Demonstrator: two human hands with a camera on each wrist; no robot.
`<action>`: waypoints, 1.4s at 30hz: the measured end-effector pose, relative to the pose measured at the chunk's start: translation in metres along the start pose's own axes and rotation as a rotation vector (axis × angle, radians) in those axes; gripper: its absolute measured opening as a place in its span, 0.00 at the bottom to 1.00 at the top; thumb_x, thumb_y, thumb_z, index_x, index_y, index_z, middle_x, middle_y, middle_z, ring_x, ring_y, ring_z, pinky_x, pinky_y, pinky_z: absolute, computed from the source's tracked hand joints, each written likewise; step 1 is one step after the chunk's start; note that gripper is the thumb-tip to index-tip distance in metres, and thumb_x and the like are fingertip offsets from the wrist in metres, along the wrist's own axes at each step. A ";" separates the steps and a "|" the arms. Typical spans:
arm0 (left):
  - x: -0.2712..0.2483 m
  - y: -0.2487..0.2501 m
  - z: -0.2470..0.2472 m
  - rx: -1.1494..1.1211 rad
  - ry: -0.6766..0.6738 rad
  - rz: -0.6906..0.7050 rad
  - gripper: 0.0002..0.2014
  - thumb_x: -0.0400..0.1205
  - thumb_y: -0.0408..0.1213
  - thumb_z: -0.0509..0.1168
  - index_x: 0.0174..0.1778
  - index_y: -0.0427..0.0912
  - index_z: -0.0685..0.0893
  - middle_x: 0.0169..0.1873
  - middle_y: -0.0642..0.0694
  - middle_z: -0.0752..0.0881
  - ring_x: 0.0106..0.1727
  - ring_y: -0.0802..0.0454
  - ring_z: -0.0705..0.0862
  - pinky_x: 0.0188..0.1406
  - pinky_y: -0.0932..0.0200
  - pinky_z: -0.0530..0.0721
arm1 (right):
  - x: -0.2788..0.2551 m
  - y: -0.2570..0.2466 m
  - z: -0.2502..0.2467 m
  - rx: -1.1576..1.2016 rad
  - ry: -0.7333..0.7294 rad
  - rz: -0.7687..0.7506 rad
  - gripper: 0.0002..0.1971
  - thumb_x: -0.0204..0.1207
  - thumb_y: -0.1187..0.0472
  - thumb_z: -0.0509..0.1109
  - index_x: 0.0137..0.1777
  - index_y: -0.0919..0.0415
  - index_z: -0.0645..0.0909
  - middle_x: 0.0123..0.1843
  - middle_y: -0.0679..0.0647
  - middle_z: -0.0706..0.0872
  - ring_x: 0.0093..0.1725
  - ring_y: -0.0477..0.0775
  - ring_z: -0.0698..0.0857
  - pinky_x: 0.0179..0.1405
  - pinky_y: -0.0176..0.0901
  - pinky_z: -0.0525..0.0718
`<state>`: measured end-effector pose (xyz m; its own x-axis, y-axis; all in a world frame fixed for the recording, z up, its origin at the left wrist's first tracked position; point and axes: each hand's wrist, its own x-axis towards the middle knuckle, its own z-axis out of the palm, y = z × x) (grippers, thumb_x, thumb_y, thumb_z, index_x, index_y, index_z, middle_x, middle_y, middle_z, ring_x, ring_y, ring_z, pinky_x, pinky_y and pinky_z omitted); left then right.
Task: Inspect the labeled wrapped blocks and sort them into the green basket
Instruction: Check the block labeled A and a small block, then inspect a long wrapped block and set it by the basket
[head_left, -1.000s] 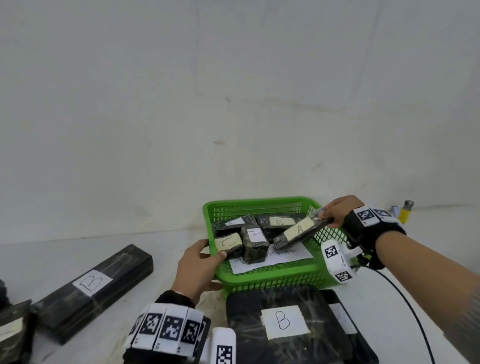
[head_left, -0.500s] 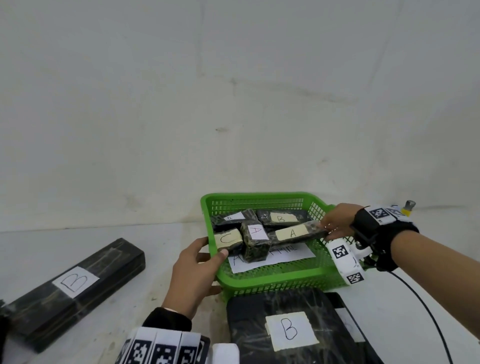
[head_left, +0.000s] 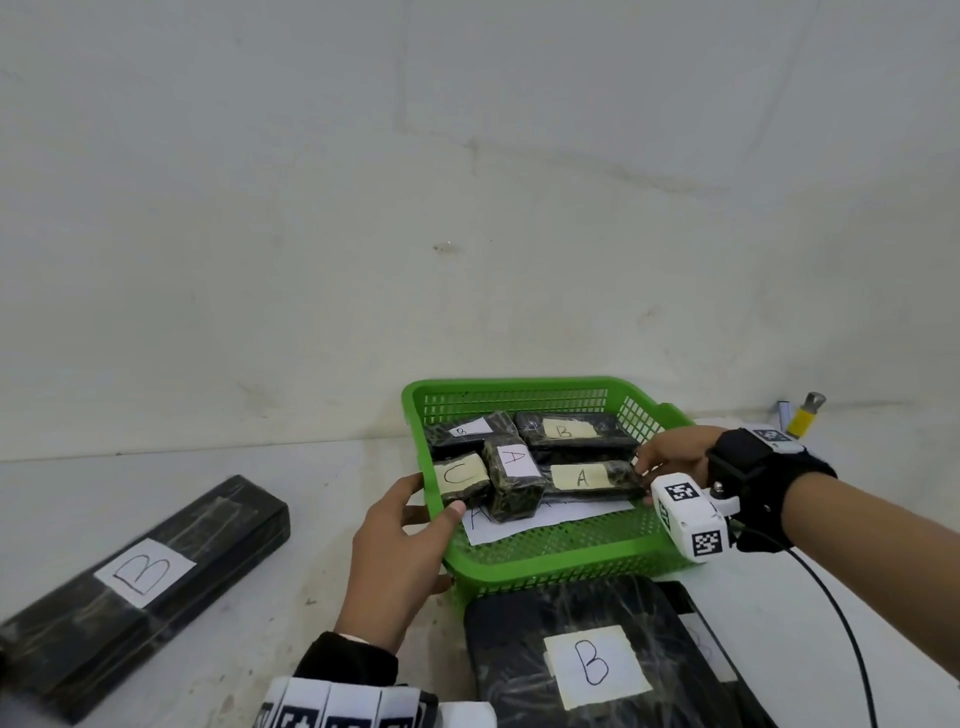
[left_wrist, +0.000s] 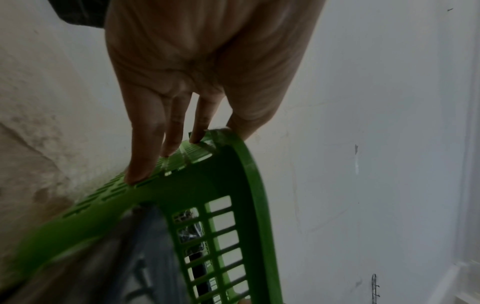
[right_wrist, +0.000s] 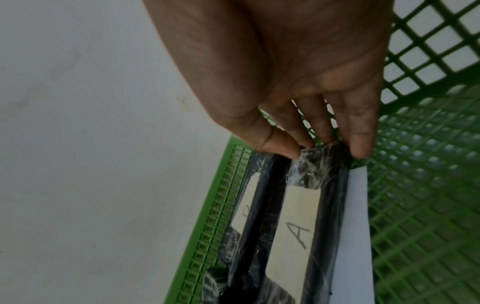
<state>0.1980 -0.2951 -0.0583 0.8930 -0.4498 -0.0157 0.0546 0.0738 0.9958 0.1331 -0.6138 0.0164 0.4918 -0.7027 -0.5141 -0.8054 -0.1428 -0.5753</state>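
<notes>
While the left grip (head_left: 395, 551) clasps the green basket (head_left: 545, 558) rim, the right grip (head_left: 670, 460) pinches the A block (head_left: 589, 479) end.

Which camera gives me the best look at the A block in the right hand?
Right wrist: the A block fills it, fingertips pinching its end. The head view shows it small, inside the green basket. The left wrist view doesn't show it.
</notes>
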 end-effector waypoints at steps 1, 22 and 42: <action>0.000 0.000 0.000 0.006 0.001 -0.002 0.17 0.81 0.39 0.71 0.66 0.52 0.81 0.55 0.38 0.86 0.50 0.39 0.89 0.35 0.50 0.90 | 0.000 0.000 0.001 0.019 0.010 -0.001 0.10 0.82 0.74 0.61 0.38 0.69 0.74 0.25 0.61 0.80 0.29 0.59 0.76 0.47 0.54 0.81; -0.044 0.016 -0.011 0.317 0.166 0.127 0.14 0.80 0.53 0.69 0.51 0.45 0.85 0.41 0.47 0.87 0.43 0.46 0.88 0.47 0.43 0.88 | -0.147 -0.010 0.047 0.236 0.048 -0.467 0.04 0.82 0.68 0.67 0.50 0.68 0.82 0.38 0.59 0.84 0.32 0.52 0.79 0.32 0.39 0.79; -0.249 0.057 -0.216 0.381 0.514 0.166 0.06 0.80 0.40 0.71 0.37 0.47 0.85 0.37 0.45 0.88 0.45 0.40 0.89 0.54 0.37 0.87 | -0.316 0.013 0.314 0.186 -0.464 -0.469 0.19 0.74 0.53 0.79 0.50 0.67 0.77 0.41 0.61 0.82 0.31 0.54 0.81 0.26 0.40 0.83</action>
<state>0.0750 0.0135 -0.0173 0.9806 0.0294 0.1935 -0.1797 -0.2566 0.9497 0.0714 -0.1748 -0.0284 0.8990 -0.2188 -0.3795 -0.4229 -0.2075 -0.8821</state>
